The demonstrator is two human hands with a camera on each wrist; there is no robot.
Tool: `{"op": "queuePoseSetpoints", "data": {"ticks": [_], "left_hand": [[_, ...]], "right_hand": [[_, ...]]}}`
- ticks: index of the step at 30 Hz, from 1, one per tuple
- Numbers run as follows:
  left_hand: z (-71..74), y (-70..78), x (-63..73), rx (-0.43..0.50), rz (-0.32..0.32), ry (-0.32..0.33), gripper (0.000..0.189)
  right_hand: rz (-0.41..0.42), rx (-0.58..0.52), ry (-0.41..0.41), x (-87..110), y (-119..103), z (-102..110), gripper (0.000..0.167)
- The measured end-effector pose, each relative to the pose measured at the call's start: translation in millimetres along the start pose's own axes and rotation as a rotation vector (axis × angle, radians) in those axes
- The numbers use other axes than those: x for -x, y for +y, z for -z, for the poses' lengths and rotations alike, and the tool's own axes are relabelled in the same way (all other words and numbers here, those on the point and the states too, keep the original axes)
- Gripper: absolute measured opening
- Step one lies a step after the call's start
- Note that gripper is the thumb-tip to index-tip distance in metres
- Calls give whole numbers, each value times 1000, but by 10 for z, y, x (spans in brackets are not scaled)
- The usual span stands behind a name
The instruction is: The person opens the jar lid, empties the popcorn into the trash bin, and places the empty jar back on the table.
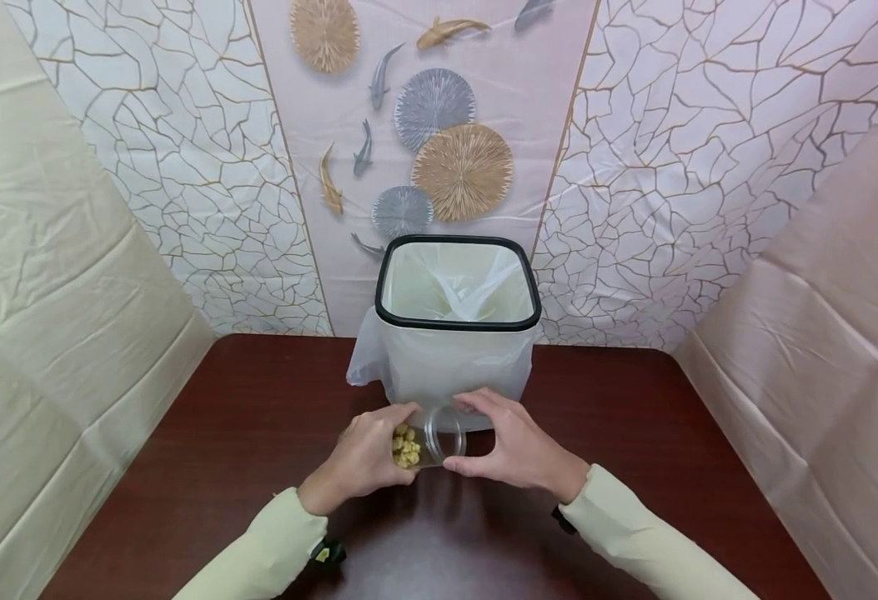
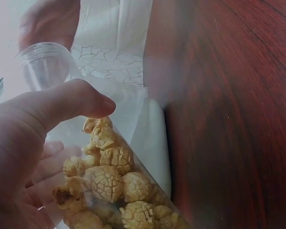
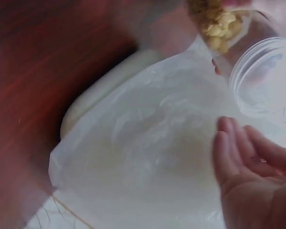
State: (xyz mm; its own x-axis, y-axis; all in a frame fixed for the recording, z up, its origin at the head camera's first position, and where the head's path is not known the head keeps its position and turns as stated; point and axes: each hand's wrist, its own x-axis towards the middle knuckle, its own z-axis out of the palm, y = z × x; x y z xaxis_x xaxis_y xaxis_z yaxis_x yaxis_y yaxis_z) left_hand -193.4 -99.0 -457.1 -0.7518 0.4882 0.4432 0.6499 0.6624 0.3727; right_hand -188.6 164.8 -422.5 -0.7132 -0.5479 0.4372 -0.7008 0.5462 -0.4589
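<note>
My left hand [image 1: 367,450] grips a clear plastic jar [image 1: 425,446] with yellow-brown popcorn [image 1: 407,447] in its base end. The jar lies tilted on its side, its round ridged mouth facing right. In the left wrist view the thumb crosses the jar's wall above the popcorn [image 2: 105,183]. My right hand [image 1: 509,442] is at the mouth, thumb and fingers spread in a curve around it. From the right wrist, its fingertips [image 3: 224,125] show close beside the jar's rim [image 3: 236,81], with a small gap. Both hands are just in front of the bin.
A white bin [image 1: 457,358] with a black rim stands behind the hands, lined with a translucent bag [image 1: 367,350] that hangs over its left side. It stands on a dark red-brown wooden table [image 1: 273,417]. Patterned cloth [image 1: 619,208] hangs behind, with pale cloth at both sides.
</note>
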Motion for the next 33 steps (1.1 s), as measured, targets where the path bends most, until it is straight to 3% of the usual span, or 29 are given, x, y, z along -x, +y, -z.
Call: {"op": "queuePoseSetpoints", "data": {"ticks": [4,9,13,18,27,30,33], "left_hand": [[12,17,10,-18,9,-5,74],[10,53,13,-44,16,-2,75],[9,67,25,-33,12,-4,76],[13,66,39,-26,0,-5,78],[-25,22,49,-2,-4,-21,76],[-36,12,43,3,-17,-19,74],[-36,8,35,-2,-21,-12,73]], "right_hand": [[-89,-54,-15,7,-46,-25,70],[-115,-75,-10,4,-88,-49,66],[-73,-46,-6,4,-114,-43,67],[39,-15,-9,16,-101,-29,72],[261,101,-44,44,24,-8,95],[251,91,-32,46,44,1,98],[157,33,-17,36,19,6,89]]}}
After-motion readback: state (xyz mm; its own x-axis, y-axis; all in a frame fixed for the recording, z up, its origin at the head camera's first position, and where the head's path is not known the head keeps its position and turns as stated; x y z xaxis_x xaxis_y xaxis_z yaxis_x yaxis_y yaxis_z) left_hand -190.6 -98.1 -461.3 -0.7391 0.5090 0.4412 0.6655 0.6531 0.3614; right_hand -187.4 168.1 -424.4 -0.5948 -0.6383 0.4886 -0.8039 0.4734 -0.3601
